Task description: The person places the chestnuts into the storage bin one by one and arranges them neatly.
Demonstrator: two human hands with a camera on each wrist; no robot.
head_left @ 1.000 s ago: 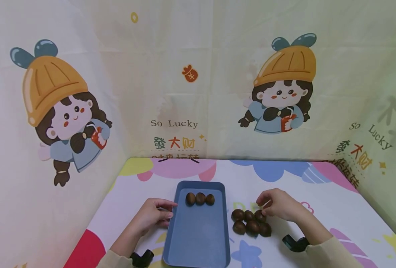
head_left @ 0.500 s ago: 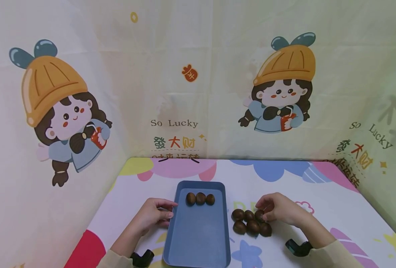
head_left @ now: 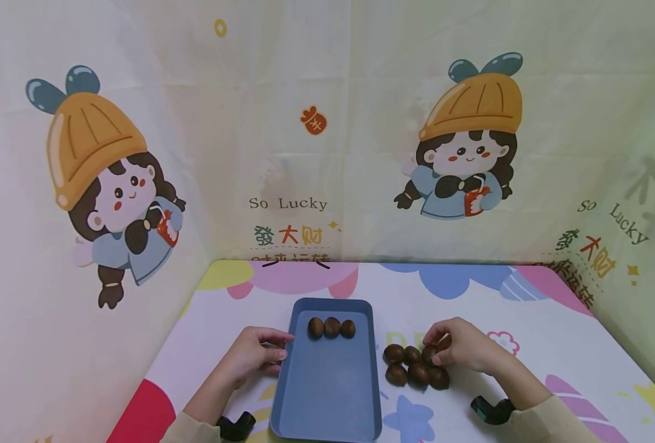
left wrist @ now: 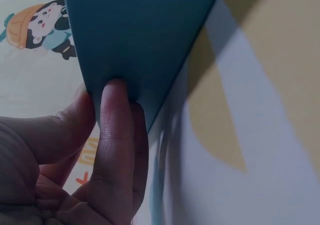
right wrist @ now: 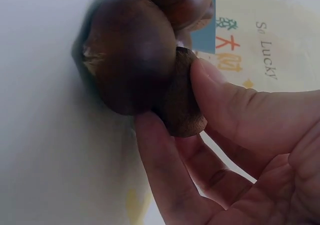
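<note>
The left hand (head_left: 253,355) holds the left edge of a blue-grey tray (head_left: 327,394). In the left wrist view its fingers (left wrist: 114,135) lie on the tray's outer wall (left wrist: 140,30), with the thumb at the edge. Three brown chestnuts (head_left: 332,328) form a row near the tray's far end. To the right of the tray, several more chestnuts (head_left: 418,375) sit in two rows on the table. The right hand (head_left: 463,346) pinches the far right chestnut (right wrist: 182,102) between thumb and fingers, with a nearer, larger chestnut (right wrist: 130,55) partly in front of it.
A patterned cloth (head_left: 449,418) covers the table. Cloth walls (head_left: 349,172) with cartoon figures enclose the back and both sides. Black wrist-worn pieces show at the left (head_left: 236,426) and right (head_left: 492,410) sleeves.
The right hand has come slightly down and toward me, settling around the far right chestnut. The left hand, tray and other chestnuts keep their places.
</note>
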